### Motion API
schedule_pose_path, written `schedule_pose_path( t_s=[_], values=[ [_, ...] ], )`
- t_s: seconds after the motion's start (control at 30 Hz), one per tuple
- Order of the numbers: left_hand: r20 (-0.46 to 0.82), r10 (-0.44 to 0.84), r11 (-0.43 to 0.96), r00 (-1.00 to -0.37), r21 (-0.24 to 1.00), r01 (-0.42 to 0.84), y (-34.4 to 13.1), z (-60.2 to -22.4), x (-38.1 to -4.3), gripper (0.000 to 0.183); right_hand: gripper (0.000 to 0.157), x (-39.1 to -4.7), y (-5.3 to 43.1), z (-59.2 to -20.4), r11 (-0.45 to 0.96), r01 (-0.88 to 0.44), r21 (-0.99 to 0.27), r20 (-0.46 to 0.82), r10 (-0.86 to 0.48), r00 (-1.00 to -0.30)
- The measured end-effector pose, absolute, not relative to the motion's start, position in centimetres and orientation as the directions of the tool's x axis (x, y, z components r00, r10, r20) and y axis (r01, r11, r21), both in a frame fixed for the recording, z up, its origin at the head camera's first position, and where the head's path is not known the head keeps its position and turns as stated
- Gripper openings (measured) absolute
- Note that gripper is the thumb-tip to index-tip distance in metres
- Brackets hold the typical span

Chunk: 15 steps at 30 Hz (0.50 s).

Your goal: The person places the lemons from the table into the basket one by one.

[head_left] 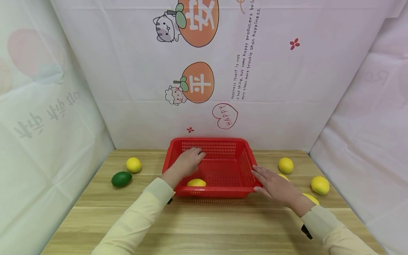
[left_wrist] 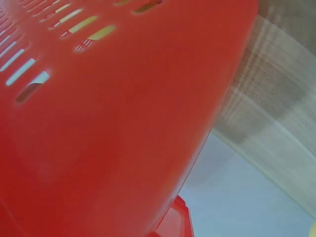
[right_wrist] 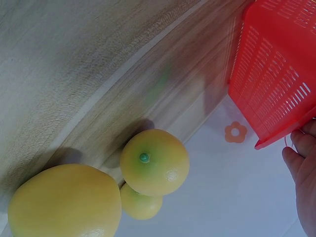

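Note:
A red plastic basket with slotted walls stands against the back wall. My left hand reaches over its left side with fingers curled, and a small dark thing shows at the fingertips; most of it is hidden, so I cannot tell its kind. Below that hand, a yellow lemon lies in the basket near the front wall. My right hand touches the basket's right rim with fingers extended and thumb apart. The left wrist view is mostly filled by the basket wall.
Left of the basket lie a yellow lemon and a dark green lemon-shaped fruit. Several yellow lemons are on the right, among them one farther back and one near the table edge; my right arm partly covers others. Printed white cloth encloses the wooden table.

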State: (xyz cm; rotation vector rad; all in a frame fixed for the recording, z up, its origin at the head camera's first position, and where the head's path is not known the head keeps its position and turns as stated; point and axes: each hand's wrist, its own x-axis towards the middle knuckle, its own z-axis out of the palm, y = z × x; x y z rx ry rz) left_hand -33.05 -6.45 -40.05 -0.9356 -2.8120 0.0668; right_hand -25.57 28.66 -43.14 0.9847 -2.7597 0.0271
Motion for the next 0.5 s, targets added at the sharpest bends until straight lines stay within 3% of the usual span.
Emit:
schedule_pose_path(
  t_s=[0.5],
  values=[
    [0.098,0.585,0.811,-0.805,-0.103,0.576,-5.61,-40.21,-33.35,0.057,0.065,-25.8,28.87,-43.51,0.751,-0.655,0.083,0.267,-0.65,-0.711]
  ],
)
